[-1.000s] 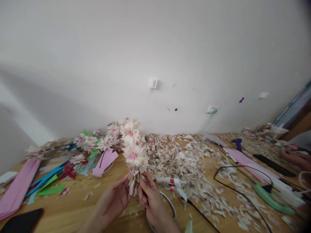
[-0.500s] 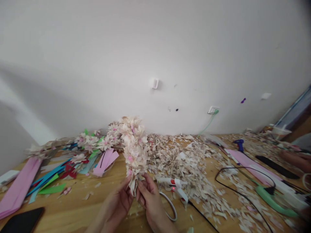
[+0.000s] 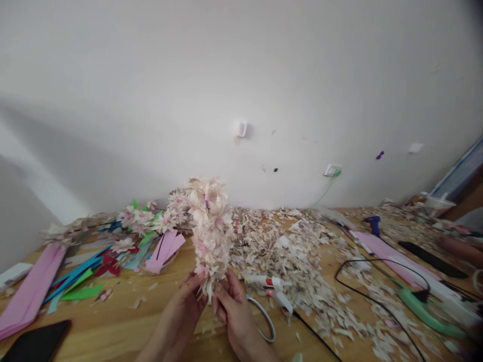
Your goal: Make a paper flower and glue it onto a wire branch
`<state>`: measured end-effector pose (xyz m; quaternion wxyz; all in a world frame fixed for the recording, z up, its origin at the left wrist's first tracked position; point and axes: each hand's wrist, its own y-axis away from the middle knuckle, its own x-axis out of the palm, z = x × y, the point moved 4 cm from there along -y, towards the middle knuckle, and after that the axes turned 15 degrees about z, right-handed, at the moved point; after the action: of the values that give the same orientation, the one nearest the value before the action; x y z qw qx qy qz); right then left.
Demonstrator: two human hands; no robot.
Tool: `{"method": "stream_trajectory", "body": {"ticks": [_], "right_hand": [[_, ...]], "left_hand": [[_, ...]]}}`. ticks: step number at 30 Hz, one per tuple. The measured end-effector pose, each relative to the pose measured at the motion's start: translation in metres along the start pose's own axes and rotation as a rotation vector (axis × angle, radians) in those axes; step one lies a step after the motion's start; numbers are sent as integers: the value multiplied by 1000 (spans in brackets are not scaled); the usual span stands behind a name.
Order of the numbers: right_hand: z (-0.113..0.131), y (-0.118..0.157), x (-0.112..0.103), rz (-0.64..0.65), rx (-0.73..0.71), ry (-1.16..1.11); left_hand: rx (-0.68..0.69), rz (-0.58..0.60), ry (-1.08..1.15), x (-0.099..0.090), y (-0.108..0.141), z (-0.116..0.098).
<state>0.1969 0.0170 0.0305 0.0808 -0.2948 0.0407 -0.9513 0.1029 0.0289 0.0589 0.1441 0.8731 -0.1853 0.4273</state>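
A spray of cream artificial flowers (image 3: 211, 236) with pinkish centres stands upright in front of me, over the near part of the table. My left hand (image 3: 186, 299) is closed on the lower left of the spray, its fingers against the bottom petals. My right hand (image 3: 232, 304) pinches the base from the other side, thumb on top. Petals and fingers hide the stem. Just right of my right hand lies a white hot glue gun (image 3: 273, 286) with a red light on, its black cable running toward me.
Loose cream petals (image 3: 287, 251) cover the middle and right of the wooden table. Leftward lie more flowers (image 3: 139, 218), pink paper strips (image 3: 33, 286), blue and green strips and a phone (image 3: 37, 342). To the right are a blue glue gun (image 3: 373, 223), cables, a power strip (image 3: 430, 311) and another person's hand.
The flower spray has turned and tipped slightly, so a pink-and-dark stem piece near its top shows more. Both hands keep hold of the base; the view has shifted a little.
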Motion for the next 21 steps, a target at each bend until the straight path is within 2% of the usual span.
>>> {"method": "stream_trajectory", "body": {"ticks": [5, 12, 21], "right_hand": [[2, 1, 2, 19, 6, -33], [2, 2, 3, 13, 42, -127], [-3, 8, 0, 151, 127, -193]], "left_hand": [[40, -7, 6, 3, 1, 1], [104, -78, -28, 5, 5, 1], [244, 16, -87, 12, 8, 7]]}}
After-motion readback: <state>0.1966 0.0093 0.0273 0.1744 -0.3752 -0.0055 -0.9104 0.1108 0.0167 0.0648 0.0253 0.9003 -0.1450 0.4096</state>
